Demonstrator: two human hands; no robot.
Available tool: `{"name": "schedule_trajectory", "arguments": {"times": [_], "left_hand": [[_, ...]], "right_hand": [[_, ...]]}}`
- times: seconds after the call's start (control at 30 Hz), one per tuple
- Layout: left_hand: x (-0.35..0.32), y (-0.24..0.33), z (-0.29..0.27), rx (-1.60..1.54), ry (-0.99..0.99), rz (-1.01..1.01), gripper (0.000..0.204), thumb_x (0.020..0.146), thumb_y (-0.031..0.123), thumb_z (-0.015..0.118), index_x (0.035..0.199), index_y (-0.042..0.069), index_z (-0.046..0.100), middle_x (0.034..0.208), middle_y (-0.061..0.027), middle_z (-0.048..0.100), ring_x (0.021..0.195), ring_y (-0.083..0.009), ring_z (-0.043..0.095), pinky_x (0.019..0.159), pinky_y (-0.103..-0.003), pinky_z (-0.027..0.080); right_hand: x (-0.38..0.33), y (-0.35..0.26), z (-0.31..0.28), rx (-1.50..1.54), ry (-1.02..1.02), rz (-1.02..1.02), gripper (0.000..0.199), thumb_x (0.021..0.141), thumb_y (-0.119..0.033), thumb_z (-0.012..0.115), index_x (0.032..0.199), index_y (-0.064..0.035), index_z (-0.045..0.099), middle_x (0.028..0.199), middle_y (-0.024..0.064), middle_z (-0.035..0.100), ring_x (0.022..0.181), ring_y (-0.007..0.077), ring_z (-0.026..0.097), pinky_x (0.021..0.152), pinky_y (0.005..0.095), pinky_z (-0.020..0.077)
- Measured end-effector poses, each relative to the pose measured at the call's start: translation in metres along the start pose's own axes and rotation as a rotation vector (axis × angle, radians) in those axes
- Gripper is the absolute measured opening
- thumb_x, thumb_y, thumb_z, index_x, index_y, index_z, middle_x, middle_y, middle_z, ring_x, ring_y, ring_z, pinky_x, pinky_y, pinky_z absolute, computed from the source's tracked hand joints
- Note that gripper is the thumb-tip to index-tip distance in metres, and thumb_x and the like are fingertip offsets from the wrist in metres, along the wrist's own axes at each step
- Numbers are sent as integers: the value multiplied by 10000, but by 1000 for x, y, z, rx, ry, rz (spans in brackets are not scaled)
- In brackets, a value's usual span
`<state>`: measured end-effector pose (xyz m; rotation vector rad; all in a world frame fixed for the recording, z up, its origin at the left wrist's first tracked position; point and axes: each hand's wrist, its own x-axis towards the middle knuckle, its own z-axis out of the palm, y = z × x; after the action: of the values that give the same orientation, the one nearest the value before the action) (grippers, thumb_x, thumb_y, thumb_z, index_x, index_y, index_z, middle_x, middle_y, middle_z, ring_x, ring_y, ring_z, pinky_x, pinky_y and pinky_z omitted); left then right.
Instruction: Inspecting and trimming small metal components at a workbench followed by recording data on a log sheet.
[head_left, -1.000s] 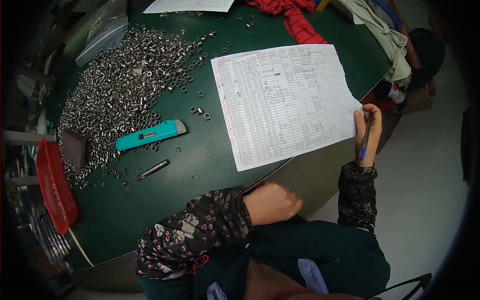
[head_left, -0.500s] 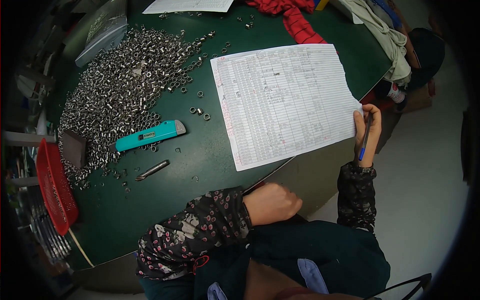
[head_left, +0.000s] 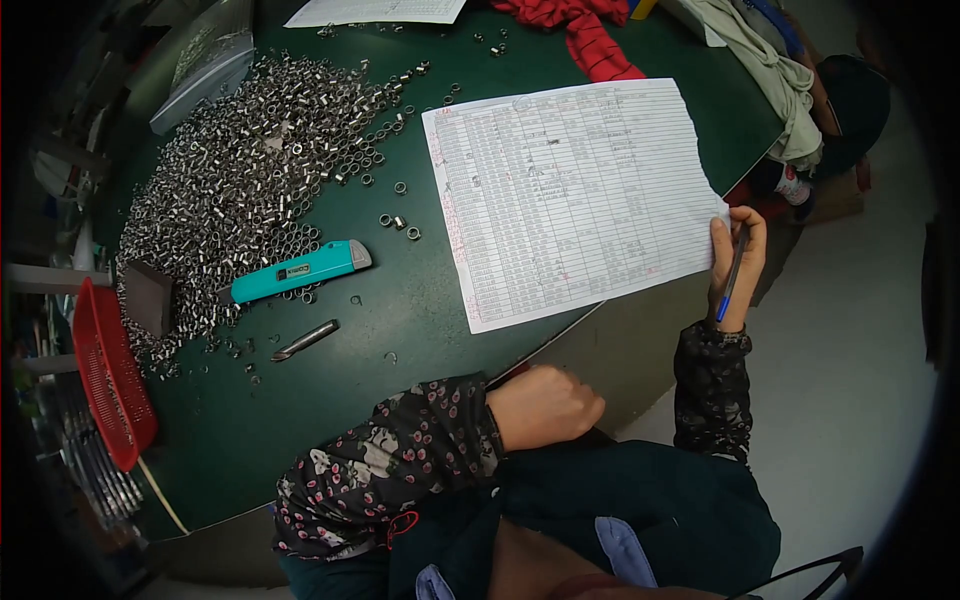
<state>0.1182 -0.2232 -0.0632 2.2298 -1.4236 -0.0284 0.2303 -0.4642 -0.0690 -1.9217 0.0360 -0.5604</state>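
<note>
At the table's near edge my left hand (head_left: 545,407) is closed in a loose fist, its back toward me; the inside is hidden. My right hand (head_left: 738,265), off the table's right side, pinches the right edge of a printed paper sheet (head_left: 590,210). A dark pen (head_left: 735,272) with a blue tip is held in the same hand, tip pointing down toward the wrist. The sheet carries a table of rows with red and dark handwritten marks. It extends over the green table (head_left: 400,330), and its lower right part reaches past the table's edge.
A large heap of small metal rings (head_left: 240,170) covers the left of the table. By it lie a teal utility knife (head_left: 300,272), an end mill (head_left: 306,340) and a dark block (head_left: 148,298). A red basket (head_left: 110,370) stands far left; red cloth (head_left: 600,45) lies at the back.
The paper sheet has shifted slightly away from me, and my right hand has moved a little to the right with it and the pen. My left hand stays put.
</note>
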Motion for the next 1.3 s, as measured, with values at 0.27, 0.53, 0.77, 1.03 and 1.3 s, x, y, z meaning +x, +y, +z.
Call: {"name": "schedule_trajectory", "arguments": {"times": [0.27,0.53,0.77,1.03,1.3], "left_hand": [[0,2,-1,11,12,5,101,688,116,527,622,51,488,560,-54,528,536,-177,569,446,-280,439],[-2,0,4,30,84,40,98,681,109,516,624,54,457,514,-32,447,455,-147,501,367,-261,394],[-1,0,5,22,81,37,104,683,111,515,621,54,453,511,-35,449,452,-150,502,366,-262,395],[-1,0,4,12,73,35,99,686,110,510,627,53,455,517,-36,458,459,-151,510,371,-267,400],[0,1,3,17,78,34,97,687,115,510,631,55,458,521,-32,459,457,-148,505,369,-265,395]], "right_hand": [[3,0,1,26,35,-30,214,780,-53,604,947,-17,474,847,1,461,788,62,428,742,178,342],[9,4,4,-5,52,-51,200,778,-48,604,935,-18,483,847,2,466,790,66,433,743,179,345],[12,7,4,-16,41,-58,199,779,-40,604,937,-17,485,856,2,471,802,67,438,752,178,347],[12,8,5,-21,40,-88,201,783,-40,602,943,-13,483,862,11,477,806,73,444,755,181,352],[14,10,8,-50,43,-126,196,786,-38,596,943,-8,482,862,11,479,803,70,445,754,184,359]]}}
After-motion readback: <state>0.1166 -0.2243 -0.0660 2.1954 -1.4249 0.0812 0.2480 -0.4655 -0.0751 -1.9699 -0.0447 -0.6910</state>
